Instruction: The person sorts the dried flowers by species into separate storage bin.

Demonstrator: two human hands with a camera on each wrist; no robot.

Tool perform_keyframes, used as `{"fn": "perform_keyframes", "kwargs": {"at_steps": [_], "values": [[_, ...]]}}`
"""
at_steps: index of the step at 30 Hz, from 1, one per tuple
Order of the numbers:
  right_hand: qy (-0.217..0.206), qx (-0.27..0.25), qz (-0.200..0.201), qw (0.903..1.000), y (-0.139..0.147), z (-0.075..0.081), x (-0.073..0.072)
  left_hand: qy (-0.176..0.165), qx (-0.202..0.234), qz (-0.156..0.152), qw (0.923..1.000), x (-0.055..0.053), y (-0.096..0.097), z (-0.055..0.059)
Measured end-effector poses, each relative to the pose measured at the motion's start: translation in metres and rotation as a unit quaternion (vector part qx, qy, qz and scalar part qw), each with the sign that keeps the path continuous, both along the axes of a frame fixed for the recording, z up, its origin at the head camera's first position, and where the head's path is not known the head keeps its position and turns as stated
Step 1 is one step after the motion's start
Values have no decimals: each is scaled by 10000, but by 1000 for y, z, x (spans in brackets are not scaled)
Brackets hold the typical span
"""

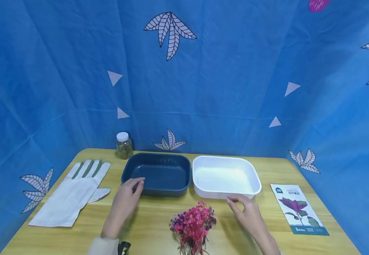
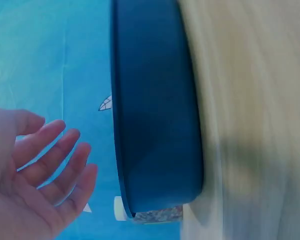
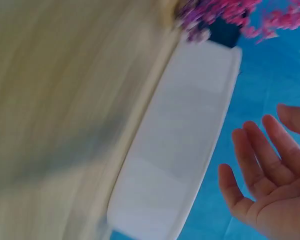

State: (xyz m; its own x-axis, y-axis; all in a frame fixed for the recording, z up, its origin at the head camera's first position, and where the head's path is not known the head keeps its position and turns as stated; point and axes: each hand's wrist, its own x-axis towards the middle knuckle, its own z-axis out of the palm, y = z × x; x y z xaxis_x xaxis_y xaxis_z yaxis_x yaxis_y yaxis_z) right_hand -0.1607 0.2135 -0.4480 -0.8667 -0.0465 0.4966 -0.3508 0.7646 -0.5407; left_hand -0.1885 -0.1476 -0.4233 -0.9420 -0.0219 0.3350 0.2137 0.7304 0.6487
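My left hand (image 1: 126,201) hovers near the front left corner of a dark blue rectangular tray (image 1: 159,193), fingers loosely bent with nothing between them. In the left wrist view the palm (image 2: 25,200) faces up beside the tray's outer wall (image 2: 155,110). My right hand (image 1: 247,214) is near the front edge of a white rectangular tray (image 1: 216,194), its fingers relaxed and holding nothing. The right wrist view has that hand (image 3: 275,185) apart from the white wall (image 3: 165,135). Between my forearms lies a bunch of pink and purple dried flowers (image 1: 194,223), its lower end cut off by the frame.
White gardening gloves (image 1: 64,198) with green stripes lie at the left. A lidded glass jar (image 1: 125,148) of dried bits stands behind the dark tray. At the right is a flower-printed packet (image 1: 299,210). Blue patterned cloth (image 1: 235,88) hangs behind the wooden table (image 1: 149,223).
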Motion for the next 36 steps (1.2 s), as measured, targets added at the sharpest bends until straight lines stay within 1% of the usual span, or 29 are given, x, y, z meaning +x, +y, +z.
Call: {"fn": "perform_keyframes", "kwargs": {"at_steps": [2, 4, 6, 9, 13, 15, 17, 19, 21, 22, 26, 28, 30, 34, 36], "values": [[-250, -393, -13, 9989, -5, 4, 5, 77, 236, 110, 9996, -3, -3, 0], [-625, -879, -4, 9942, -12, 10, 13, 149, 412, 237, 9988, -6, -7, 1], [-992, -1340, 8, 9860, -18, 16, 20, 178, 558, 413, 9974, -9, -12, 1], [-1383, -1816, -30, 9736, -28, 23, 30, 217, 775, 758, 9939, -11, -20, 0], [-1693, -2082, -152, 9632, -37, 26, 40, 296, 1001, 1144, 9879, -15, -32, -3], [-1842, -2155, -185, 9588, -40, 25, 45, 326, 1105, 1216, 9859, -15, -37, -6], [-1885, -2243, -139, 9560, -44, 22, 49, 327, 1143, 1283, 9846, -16, -41, -9], [-1962, -2394, -100, 9508, -48, 17, 54, 323, 1157, 1325, 9839, -16, -44, -13], [-2040, -2577, -60, 9444, -52, 13, 60, 248, 1156, 1369, 9835, -16, -47, -17], [-2065, -2677, -19, 9411, -54, 11, 62, 153, 1178, 1368, 9835, -16, -48, -18], [-2368, -2981, 42, 9247, -60, 5, 71, -326, 1272, 1321, 9825, -18, -51, -24], [-2442, -3095, 121, 9189, -62, 2, 73, -541, 1288, 1297, 9817, -19, -53, -26], [-2410, -3156, 160, 9176, -64, 0, 76, -691, 1300, 1303, 9805, -19, -53, -28], [-2270, -3099, 200, 9230, -67, -4, 79, -907, 1456, 1251, 9772, -20, -53, -32], [-2297, -3045, 183, 9242, -68, -5, 80, -964, 1548, 1203, 9758, -20, -52, -34]]}}
